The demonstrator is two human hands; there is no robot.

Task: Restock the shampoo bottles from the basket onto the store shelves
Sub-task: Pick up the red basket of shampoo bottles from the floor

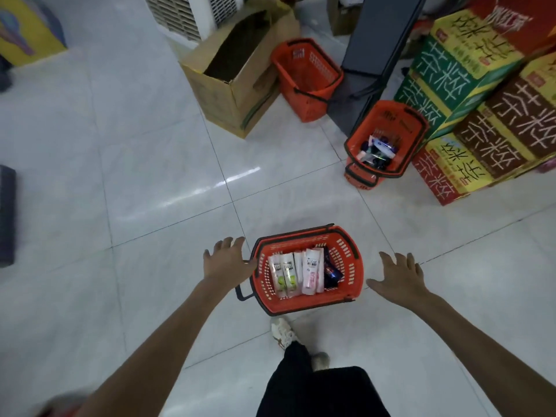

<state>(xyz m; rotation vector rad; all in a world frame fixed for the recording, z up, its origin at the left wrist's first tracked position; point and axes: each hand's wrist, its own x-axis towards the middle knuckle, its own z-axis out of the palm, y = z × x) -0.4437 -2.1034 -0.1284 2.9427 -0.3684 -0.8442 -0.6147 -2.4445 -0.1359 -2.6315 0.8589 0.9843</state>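
Observation:
An orange basket (349, 267) sits on the tiled floor just ahead of my feet. Inside lie several white shampoo bottles (296, 273), some with green labels and some with pink, plus a dark packet (331, 273) on the right. My left hand (227, 261) hovers at the basket's left rim, fingers spread, holding nothing. My right hand (398, 276) hovers a little to the right of the basket, also spread and holding nothing. No store shelves are in view.
A second orange basket (413, 127) with mixed items stands ahead on the right, stacked on another. An orange basket (307, 76) with nothing visible inside sits beside an open cardboard box (237, 91). Stacked printed cartons (487, 115) fill the right side. A dark panel (376, 43) leans behind.

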